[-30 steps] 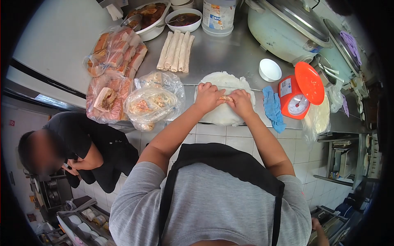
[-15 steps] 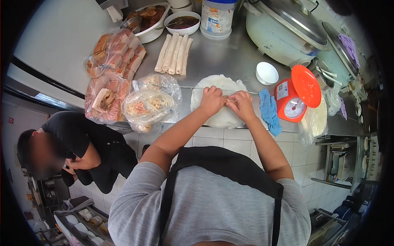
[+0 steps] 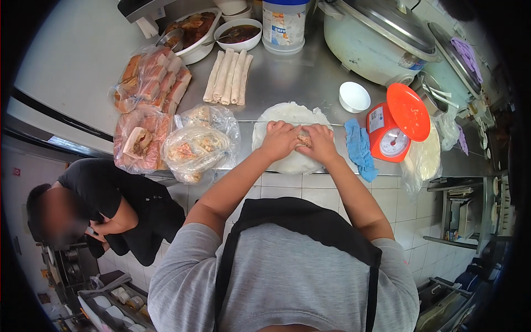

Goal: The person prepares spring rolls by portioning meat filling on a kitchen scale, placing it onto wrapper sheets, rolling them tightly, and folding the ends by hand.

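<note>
A round, thin white wrapper (image 3: 296,163) lies flat at the front of the steel table, beneath both hands. Near its middle is a small heap of brownish-orange filling (image 3: 303,139). My left hand (image 3: 280,140) presses on the filling from the left, fingers closed around that side. From the right, my right hand (image 3: 319,143) closes on the same heap, so its ends are hidden under the fingers. Several finished long white rolls (image 3: 228,77) lie side by side beyond the wrapper. To the left is a clear plastic bag of filling (image 3: 196,145).
At right are a blue cloth (image 3: 359,149), a red kitchen scale (image 3: 385,123), a white bowl (image 3: 354,97) and a large cooker (image 3: 370,44). Bagged meat slabs (image 3: 146,94), a bowl of dark sauce (image 3: 239,34) and a plastic tub (image 3: 284,27) stand behind. A person (image 3: 119,205) is at left.
My hands have moved slightly apart and their fingers spread along the filling, which now shows between them. The whole view has shifted a little.
</note>
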The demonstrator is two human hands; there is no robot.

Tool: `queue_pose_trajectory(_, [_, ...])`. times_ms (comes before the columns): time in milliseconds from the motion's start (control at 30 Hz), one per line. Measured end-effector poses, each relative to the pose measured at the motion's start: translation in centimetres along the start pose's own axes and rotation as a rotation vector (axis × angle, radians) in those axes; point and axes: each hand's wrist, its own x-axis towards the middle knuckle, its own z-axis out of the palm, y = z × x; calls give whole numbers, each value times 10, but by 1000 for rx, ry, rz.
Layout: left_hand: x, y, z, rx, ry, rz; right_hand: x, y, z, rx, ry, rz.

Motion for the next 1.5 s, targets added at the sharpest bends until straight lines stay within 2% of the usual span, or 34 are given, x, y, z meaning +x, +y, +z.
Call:
queue_pose_trajectory(67, [3, 12, 0, 9, 43, 1, -7, 7, 0, -19, 53, -2])
queue_pose_trajectory(167, [7, 25, 17, -3, 164, 19, -6, 20, 9, -94, -50, 11])
queue_pose_trajectory(267, [6, 23, 30, 54, 166, -3, -3, 22, -7, -20, -61, -46])
queue_pose_trajectory(367, [6, 28, 24, 84, 143, -27, -3, 12, -29, 170, -16, -5])
queue_pose_trajectory(467, [6, 26, 31, 79, 156, 3, -10, 30, -14, 88, -138, 9])
queue_pose_trajectory(567, [7, 20, 38, 85, 104, 28, -12, 43, -5, 57, -168, 9])
queue_pose_trajectory(667, [10, 27, 23, 54, 72, -1, -9, 29, -29, 165, -30, 38])
queue_pose_trajectory(767, [11, 23, 27, 107, 38, -26, -8, 23, -29, 80, -41, 19])
queue_pose_trajectory(867, [12, 16, 33, 89, -9, 5, -7, 26, -10, 7, -232, 92])
queue_pose_trajectory(967, [12, 14, 31, 80, -36, 28, -9, 32, -15, 48, -216, 72])
queue_pose_trajectory(1067, [14, 29, 20, 66, 18, -2, -17, 23, -37, 134, -14, 113])
queue_pose_trajectory(1267, [16, 30, 39, 123, 70, 10, -21, 38, -16, 61, -123, 153])
queue_pose_trajectory(1500, [17, 36, 31, -4, 61, 2, -23, 31, -38, 272, 26, 80])
